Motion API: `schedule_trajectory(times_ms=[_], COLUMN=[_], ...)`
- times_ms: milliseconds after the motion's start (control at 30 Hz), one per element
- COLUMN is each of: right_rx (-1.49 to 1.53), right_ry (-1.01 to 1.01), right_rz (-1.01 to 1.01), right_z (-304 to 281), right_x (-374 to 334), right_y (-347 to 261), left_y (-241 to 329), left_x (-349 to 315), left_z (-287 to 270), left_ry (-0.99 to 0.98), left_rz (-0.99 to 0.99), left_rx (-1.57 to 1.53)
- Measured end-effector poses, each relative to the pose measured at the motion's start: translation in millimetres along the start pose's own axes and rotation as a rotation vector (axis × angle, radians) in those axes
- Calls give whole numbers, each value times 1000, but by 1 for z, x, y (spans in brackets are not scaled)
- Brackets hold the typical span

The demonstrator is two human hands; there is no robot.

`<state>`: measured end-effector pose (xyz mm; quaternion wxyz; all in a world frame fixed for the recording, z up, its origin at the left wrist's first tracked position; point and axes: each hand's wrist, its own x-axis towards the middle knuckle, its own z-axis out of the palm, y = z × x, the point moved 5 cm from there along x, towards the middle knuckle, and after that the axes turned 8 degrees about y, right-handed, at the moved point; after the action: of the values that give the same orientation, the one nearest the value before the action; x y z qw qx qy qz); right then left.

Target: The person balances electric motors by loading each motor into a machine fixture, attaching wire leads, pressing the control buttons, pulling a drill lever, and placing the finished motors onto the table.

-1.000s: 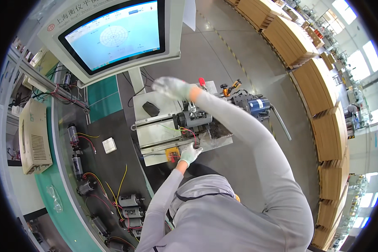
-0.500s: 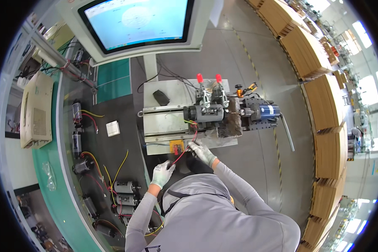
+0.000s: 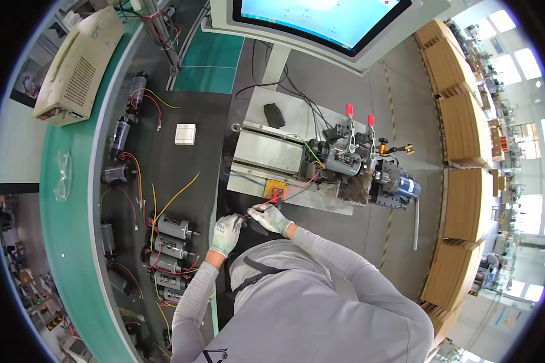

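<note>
A dark grey cylindrical motor (image 3: 345, 162) lies clamped in a metal fixture on a light plate. From it a red wire (image 3: 298, 189) and a dark wire run down toward my hands, while a green-yellow wire (image 3: 310, 151) curves off its near end. My right hand (image 3: 272, 219), in a white glove, is closed on the red wire. Beside it, my gloved left hand (image 3: 226, 233) pinches farther along that wire; the wire's end is hidden by the fingers. A yellow box with red parts (image 3: 275, 190) sits just beyond my right hand at the plate's edge.
Two red-handled toggle clamps (image 3: 349, 111) rise behind the motor. A blue cylindrical unit (image 3: 399, 183) with a long lever stands at right. Several wired motors (image 3: 174, 226) lie on the dark bench at left. A screen (image 3: 321, 24) hangs ahead; stacked brown sheets (image 3: 466, 130) line the right.
The view has turned, so the fixture appears tilted and farther right. My hands have come closer together on the red wire, which now stretches longer between the motor and my right hand.
</note>
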<state>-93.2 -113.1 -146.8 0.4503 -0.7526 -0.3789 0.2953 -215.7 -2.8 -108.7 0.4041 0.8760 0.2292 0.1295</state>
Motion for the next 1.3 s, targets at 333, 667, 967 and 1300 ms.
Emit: schedule_trajectory(times_ms=[333, 667, 967, 1300], right_rx=[179, -340, -727, -899], right_ry=[-33, 111, 79, 120], right_rz=[533, 351, 57, -63], right_z=[-43, -90, -89, -95], right_x=[-33, -17, -16, -3], right_y=[0, -4, 13, 30], left_y=[17, 33, 22, -25], left_x=[26, 59, 68, 85], left_z=[37, 71, 112, 182], left_ry=[-306, -127, -62, 433], left_rz=[346, 370, 362, -373], left_rx=[22, -8, -27, -384])
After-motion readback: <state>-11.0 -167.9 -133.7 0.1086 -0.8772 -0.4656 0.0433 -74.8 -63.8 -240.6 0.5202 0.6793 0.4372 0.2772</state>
